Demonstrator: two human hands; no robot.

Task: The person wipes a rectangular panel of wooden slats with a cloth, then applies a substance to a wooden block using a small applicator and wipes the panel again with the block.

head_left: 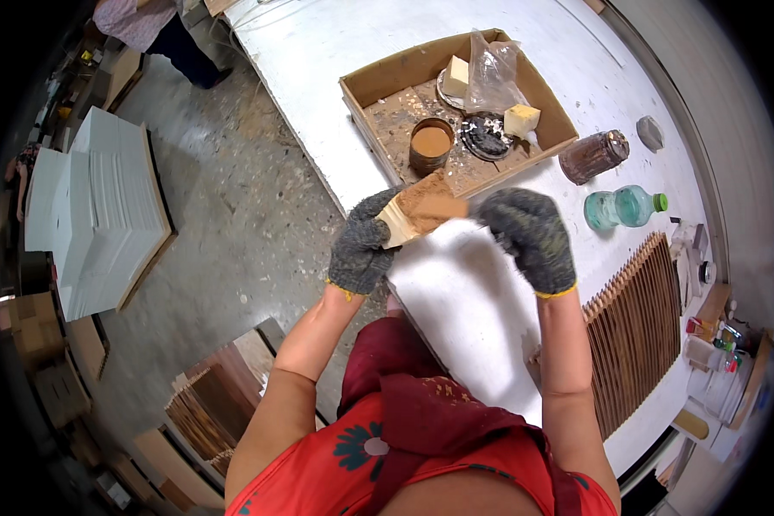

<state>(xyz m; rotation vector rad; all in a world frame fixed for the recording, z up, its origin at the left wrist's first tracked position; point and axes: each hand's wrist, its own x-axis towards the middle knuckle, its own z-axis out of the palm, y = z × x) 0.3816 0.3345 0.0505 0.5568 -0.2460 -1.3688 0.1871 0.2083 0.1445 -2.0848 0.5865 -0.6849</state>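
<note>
Head view puts your two gloved hands near each other above the edge of a long white-topped table (443, 284), and between them is the pale, squared wooden-looking block (396, 222) with a brown, paste-smeared face. You seem to keep that smeared face turned up and toward your right side so that the blurred, flat tan-brown strip (441, 207) can lie across it, while the bare pale edge gives your fingers a cleaner place to hold. Beyond your grip stands a shallow brown cardboard box (413, 73), and inside it, nearest to your left glove, a dark round tin (430, 148) filled with brown paste; its place there probably keeps it within short reach, with the box walls catching drips. A brown-stained cylindrical jar (593, 157) and a clear green-tinted bottle with a green cap (625, 208) are to the right of your grip, beyond the right glove, perhaps set aside to leave room for your arms. As for the grip, your left hand in its dark grey knitted glove (359, 245) is closed on the block's left end, thumb and fingers pinching it rather than spread. Your right hand in the matching glove (529, 236) is curled in and appears to pinch the strip's near end, though motion blur hides exactly where the fingertips press.
</note>
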